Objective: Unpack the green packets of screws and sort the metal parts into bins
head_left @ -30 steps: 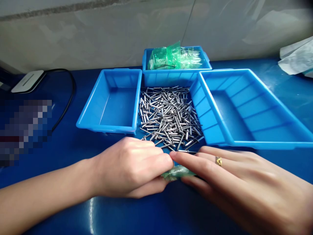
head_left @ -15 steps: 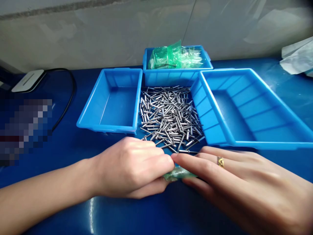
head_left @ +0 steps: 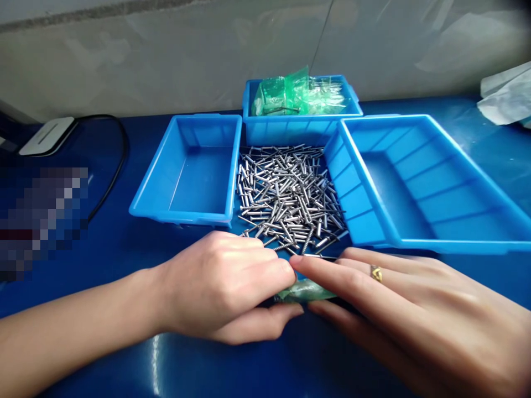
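Observation:
Between my two hands is a small green translucent plastic bag (head_left: 306, 291), mostly covered by fingers. My left hand (head_left: 232, 287) is closed on the bag's left end, fingers curled over it and the thumb along the near side. My right hand (head_left: 398, 304), with a gold ring, grips the other end between fingers above and thumb below. The two index fingers nearly touch. Just beyond my fingertips lies a loose pile of metal screws and smooth pin-like pieces (head_left: 290, 193). What the bag contains is hidden.
Blue plastic bins flank the pile at left (head_left: 182, 214) and right (head_left: 460, 243). A third bin (head_left: 290, 130) behind it holds green plastic bags (head_left: 286, 94). At far left are a white device (head_left: 47, 135), a black cable (head_left: 120, 166) and a pixelated patch. White plastic (head_left: 506, 94) lies far right.
My left thumb has straightened and moved slightly down and right, away from the curled fingers. More of the green bag shows. The bins and metal pile stay put.

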Tool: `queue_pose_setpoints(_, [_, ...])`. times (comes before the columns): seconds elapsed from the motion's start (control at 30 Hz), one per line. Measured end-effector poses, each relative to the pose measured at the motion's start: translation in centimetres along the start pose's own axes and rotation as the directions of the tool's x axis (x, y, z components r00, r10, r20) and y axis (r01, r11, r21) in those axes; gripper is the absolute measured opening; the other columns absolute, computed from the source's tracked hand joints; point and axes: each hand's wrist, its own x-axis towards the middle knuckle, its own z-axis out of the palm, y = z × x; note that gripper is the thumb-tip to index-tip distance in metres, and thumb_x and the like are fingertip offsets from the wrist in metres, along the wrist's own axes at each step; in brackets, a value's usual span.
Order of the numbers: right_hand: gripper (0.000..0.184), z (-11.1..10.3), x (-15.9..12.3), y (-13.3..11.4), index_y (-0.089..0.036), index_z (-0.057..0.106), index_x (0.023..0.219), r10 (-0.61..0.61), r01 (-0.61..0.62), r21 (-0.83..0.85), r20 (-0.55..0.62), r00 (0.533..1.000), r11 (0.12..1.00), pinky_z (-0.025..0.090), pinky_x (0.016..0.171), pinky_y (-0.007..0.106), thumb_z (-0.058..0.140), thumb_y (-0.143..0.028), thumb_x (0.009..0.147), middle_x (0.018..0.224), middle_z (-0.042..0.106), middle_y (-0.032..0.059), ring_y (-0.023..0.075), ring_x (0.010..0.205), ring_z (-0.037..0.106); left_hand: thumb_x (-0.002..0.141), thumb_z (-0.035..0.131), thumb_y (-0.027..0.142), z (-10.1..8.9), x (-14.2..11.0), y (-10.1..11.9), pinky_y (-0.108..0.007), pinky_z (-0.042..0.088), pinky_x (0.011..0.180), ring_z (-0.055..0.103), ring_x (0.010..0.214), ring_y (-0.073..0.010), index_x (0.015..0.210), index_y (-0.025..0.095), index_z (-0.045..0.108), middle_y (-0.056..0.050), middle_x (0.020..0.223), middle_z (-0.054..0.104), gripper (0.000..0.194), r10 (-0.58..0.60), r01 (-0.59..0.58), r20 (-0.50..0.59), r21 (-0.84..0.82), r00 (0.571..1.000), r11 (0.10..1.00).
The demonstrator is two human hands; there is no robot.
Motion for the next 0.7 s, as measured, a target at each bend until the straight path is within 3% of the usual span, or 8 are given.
queue_pose_setpoints(0.7, [0.039, -0.32, -0.05, 0.21, -0.016, 0.063, 0.162, 0.002, -0.002, 0.010, 0.011, 1.000, 1.000, 0.052, 0.067, 0.033, 0.045, -0.002, 0.131, 0.092, 0.072, -0.0057, 0.0181, 0.071, 0.070, 0.140, 0.050, 0.017, 0.05, 0.01, -0.35, -0.037, 0.051, 0.057, 0.066, 0.057, -0.0176, 0.095, 0.017, 0.078, 0.001, 0.072, 0.076, 0.054, 0.020, -0.019, -0.010, 0.019, 1.000, 1.000])
